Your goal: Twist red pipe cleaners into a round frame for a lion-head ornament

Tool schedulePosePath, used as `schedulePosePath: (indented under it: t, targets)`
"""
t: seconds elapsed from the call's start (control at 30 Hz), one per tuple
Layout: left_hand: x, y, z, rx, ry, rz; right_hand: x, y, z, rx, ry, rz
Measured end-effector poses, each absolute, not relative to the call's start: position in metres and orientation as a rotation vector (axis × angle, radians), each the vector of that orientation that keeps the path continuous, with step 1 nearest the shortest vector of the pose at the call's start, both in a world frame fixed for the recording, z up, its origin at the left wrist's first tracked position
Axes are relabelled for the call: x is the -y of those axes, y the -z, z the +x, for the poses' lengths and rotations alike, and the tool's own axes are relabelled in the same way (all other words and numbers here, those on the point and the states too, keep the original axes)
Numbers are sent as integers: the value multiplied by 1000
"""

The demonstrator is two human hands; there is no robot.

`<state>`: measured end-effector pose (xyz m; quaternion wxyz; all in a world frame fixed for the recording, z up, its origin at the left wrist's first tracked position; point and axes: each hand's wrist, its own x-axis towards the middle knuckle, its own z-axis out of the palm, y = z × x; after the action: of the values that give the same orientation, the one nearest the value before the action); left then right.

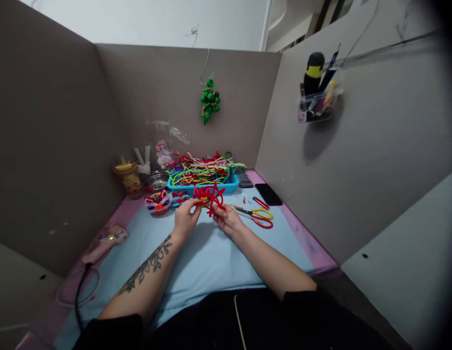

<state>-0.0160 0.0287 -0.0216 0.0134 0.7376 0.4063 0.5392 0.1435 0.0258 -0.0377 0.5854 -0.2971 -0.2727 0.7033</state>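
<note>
Red pipe cleaners [214, 195], bent into a looped, star-like shape, are held up between my two hands above the blue cloth. My left hand [186, 217] pinches the left side of the red shape with thumb and fingertips. On its lower right, my right hand [228, 218] grips the shape with curled fingers. Just behind my hands stands a blue tray [204, 189] heaped with pipe cleaners of many colours. Small colourful pipe-cleaner animal faces [158, 201] lie to the left of it, one partly hidden behind the red shape.
Scissors [261, 214] with yellow and red handles lie right of my hands, near a red tool [261, 202] and a black phone [269, 194]. A pink glue gun [108, 242] rests at left. A metal bowl [156, 182] and brown pot [128, 179] stand at back left. Partitions enclose the table.
</note>
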Motion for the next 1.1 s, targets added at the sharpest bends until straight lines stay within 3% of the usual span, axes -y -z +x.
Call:
schedulePosePath:
  t: [0.3, 0.47, 0.7, 1.1]
  targets:
    - [-32, 24, -16, -1269, -1647, 2187, -27, 40, 143, 650, -1641, -672]
    - [-28, 25, -12, -1334, -1805, 2093, -29, 41, 145, 626, -1575, -665]
    - [-16, 30, -4, -1263, -1566, 2552, -27, 38, 142, 581, -1537, -620]
    - [-20, 35, -3, -1147, -1596, 2687, -19, 39, 137, 663, -1654, -571]
